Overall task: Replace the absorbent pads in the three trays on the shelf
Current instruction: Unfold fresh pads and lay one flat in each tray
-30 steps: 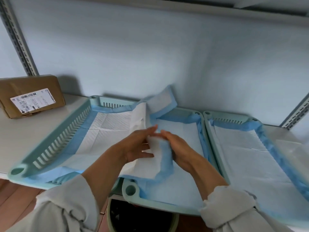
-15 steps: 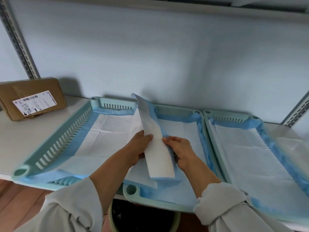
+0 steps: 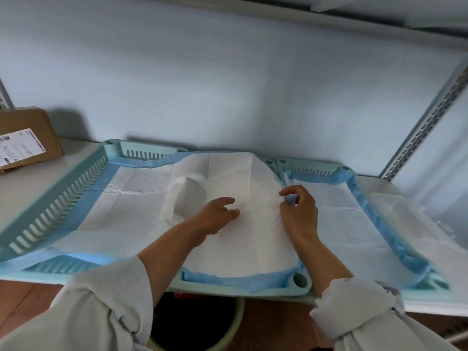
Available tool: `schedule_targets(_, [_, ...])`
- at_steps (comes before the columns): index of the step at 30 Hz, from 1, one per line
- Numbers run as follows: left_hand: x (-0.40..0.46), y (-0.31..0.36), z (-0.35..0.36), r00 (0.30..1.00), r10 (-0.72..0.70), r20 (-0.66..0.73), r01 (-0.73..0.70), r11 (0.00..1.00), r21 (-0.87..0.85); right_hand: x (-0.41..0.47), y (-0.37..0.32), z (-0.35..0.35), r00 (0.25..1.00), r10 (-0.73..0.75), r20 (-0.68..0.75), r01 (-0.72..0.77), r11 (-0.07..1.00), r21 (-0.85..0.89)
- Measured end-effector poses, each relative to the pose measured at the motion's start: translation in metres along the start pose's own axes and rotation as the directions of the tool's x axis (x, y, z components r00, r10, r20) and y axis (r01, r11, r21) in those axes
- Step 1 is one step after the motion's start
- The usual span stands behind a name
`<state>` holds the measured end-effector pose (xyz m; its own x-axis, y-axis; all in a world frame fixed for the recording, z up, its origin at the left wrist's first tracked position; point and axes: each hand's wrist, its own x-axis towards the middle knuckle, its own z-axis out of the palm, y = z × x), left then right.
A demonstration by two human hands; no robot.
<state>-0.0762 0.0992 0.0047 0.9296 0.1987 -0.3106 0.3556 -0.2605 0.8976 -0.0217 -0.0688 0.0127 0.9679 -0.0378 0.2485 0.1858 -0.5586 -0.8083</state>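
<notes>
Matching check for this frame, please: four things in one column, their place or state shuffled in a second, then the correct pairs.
1. cardboard box
2. left hand
3. right hand
4. bin

A. pinching the middle pad's right edge
B. on the floor below the shelf
C. far left on the shelf
D. fingers relaxed over the white pad

Pairs: 1-C, 2-D, 3-A, 4-B

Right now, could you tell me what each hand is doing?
Left hand: open, fingers relaxed on the middle pad.
Right hand: pinching that pad's right edge.
</notes>
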Motion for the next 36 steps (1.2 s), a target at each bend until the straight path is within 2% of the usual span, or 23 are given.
schedule_targets(2, [-0.002,0.000,0.011,0.998,0.068,0.004,-0.068,0.994,0.091,-0.006,0.007,-0.007,0.973,0.027,0.231,0.015,0.983,-0.182])
schedule_targets(4, [-0.005,-0.003,0.017,0.994,0.109,-0.007,-0.106,0.980,0.171,-0.011,0.015,-0.010,0.875,0.175,0.452,-0.004,0.935,-0.354])
schedule_targets(5, [-0.006,-0.006,0.017,0.994,0.110,-0.018,-0.103,0.973,0.208,-0.014,0.018,-0.010,0.838,0.220,0.499,0.027,0.897,-0.441])
schedule_targets(9, [-0.010,-0.018,-0.005,0.987,0.074,-0.146,-0.008,0.912,0.410,-0.015,0.014,-0.015,0.851,0.250,0.462,0.166,0.707,-0.688])
schedule_targets(14, [-0.020,-0.018,-0.045,0.969,0.070,-0.239,0.066,0.852,0.519,-0.003,-0.005,-0.011,0.816,0.261,0.516,0.380,0.431,-0.818])
schedule_targets(16, [-0.023,-0.017,-0.057,0.960,0.047,-0.275,0.110,0.842,0.528,-0.001,-0.015,0.001,0.827,0.178,0.533,0.465,0.317,-0.827])
schedule_targets(17, [-0.024,-0.017,-0.062,0.956,0.033,-0.292,0.131,0.843,0.522,0.000,-0.021,0.009,0.831,0.110,0.545,0.495,0.301,-0.815])
schedule_targets(18, [-0.024,-0.018,-0.067,0.951,0.018,-0.308,0.152,0.841,0.520,0.002,-0.028,0.019,0.824,0.045,0.564,0.522,0.325,-0.788])
schedule_targets(21, [-0.023,-0.018,-0.075,0.939,-0.014,-0.343,0.211,0.813,0.543,0.002,-0.050,0.048,0.775,-0.047,0.630,0.565,0.499,-0.657])
schedule_targets(27, [-0.008,-0.016,-0.084,0.928,-0.053,-0.370,0.282,0.747,0.601,0.025,-0.078,0.100,0.769,-0.102,0.632,0.502,0.709,-0.496])
schedule_targets(32, [0.014,-0.016,-0.094,0.936,-0.078,-0.343,0.279,0.759,0.589,0.047,-0.087,0.144,0.802,-0.130,0.583,0.457,0.762,-0.458])
schedule_targets(36, [0.028,-0.019,-0.098,0.949,-0.105,-0.298,0.282,0.710,0.646,0.057,-0.090,0.174,0.758,-0.224,0.613,0.559,0.706,-0.434])
